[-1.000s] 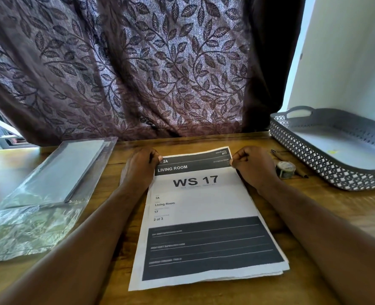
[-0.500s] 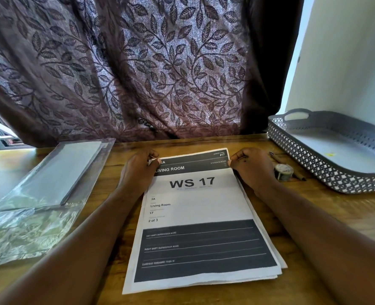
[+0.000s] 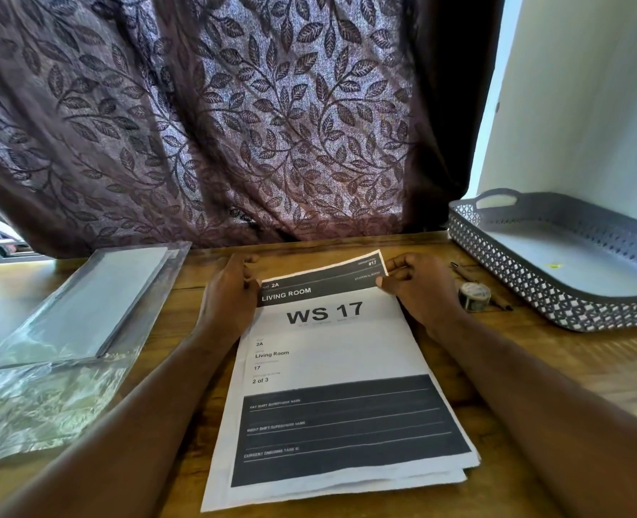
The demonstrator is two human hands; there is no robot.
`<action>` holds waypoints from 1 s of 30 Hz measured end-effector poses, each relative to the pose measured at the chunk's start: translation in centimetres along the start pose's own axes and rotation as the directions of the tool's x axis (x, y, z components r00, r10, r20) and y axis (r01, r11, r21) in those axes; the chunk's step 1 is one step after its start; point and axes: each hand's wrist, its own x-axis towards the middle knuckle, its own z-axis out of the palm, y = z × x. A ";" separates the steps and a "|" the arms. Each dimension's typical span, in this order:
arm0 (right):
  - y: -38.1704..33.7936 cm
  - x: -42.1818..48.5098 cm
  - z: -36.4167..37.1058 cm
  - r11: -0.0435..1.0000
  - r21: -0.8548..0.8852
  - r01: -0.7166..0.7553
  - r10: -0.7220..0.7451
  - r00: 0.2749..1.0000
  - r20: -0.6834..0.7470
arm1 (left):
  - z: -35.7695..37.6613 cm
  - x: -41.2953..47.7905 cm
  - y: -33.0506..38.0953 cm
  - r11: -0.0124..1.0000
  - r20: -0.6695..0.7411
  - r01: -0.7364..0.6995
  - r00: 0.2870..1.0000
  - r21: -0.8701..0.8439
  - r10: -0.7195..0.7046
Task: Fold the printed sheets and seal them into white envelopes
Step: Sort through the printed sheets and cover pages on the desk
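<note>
A small stack of printed sheets (image 3: 331,360) lies in front of me on the wooden table, the top one headed "WS 17, Living Room, 2 of 3". My left hand (image 3: 231,293) pinches the top sheet's far left corner. My right hand (image 3: 417,289) pinches its far right corner. That far edge is lifted off the stack and curls toward me, showing mirrored print on the raised strip. A pack of white envelopes (image 3: 96,304) in a clear plastic wrapper lies to the left of the sheets.
A grey perforated tray (image 3: 541,289) with handles stands at the right, with a roll of tape (image 3: 473,296) and a pen (image 3: 460,268) between it and my right hand. A leaf-patterned curtain (image 3: 234,117) hangs behind the table's far edge.
Both hands have raised the far edge of the top sheet from flat on the stack; it now curls up and toward me.
</note>
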 end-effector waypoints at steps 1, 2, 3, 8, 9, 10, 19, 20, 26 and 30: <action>0.0 -0.1 0.0 1.000 -0.014 0.009 -0.009 1.000 -0.002 | 0.0 0.0 -0.1 1.000 -0.016 0.002 1.000 -0.006 -0.002; -0.1 -0.1 0.0 0.999 -0.030 0.019 -0.020 1.000 -0.010 | 0.0 0.0 -0.1 1.000 -0.025 0.015 1.000 -0.012 -0.015; 0.0 -0.1 0.0 0.999 -0.040 0.025 -0.026 0.999 -0.021 | -0.1 -0.1 -0.1 0.999 -0.033 0.030 0.999 -0.018 -0.031; 0.2 0.2 0.1 1.000 0.009 0.010 -0.010 0.999 -0.050 | -0.8 -0.5 0.6 0.993 -0.074 0.096 0.992 -0.065 -0.101; 0.2 0.3 0.0 0.999 0.034 0.017 -0.015 0.998 -0.059 | -1.0 -0.7 0.8 0.992 -0.094 0.097 0.990 -0.077 -0.104; 0.2 0.2 -0.1 0.998 0.057 0.022 -0.018 0.997 -0.071 | -1.3 -0.9 1.1 0.991 -0.103 0.097 0.989 -0.097 -0.107; -1.3 -0.5 -1.3 0.831 0.556 -0.010 0.037 0.999 -0.037 | -2.8 -3.4 3.0 0.796 0.146 0.185 0.982 -0.576 -0.123; -1.4 -0.5 -1.5 0.818 0.576 -0.006 0.035 0.999 -0.039 | -3.0 -3.7 3.3 0.782 0.162 0.183 0.981 -0.596 -0.106; -1.7 -0.9 -2.5 0.772 0.634 -0.050 -0.010 0.996 0.092 | -3.8 -4.4 4.5 0.661 0.183 0.259 0.966 -0.704 -0.183; -1.7 -1.0 -2.5 0.778 0.619 -0.108 -0.007 0.984 0.180 | -4.2 -4.0 4.5 0.599 0.199 0.284 0.958 -0.749 -0.206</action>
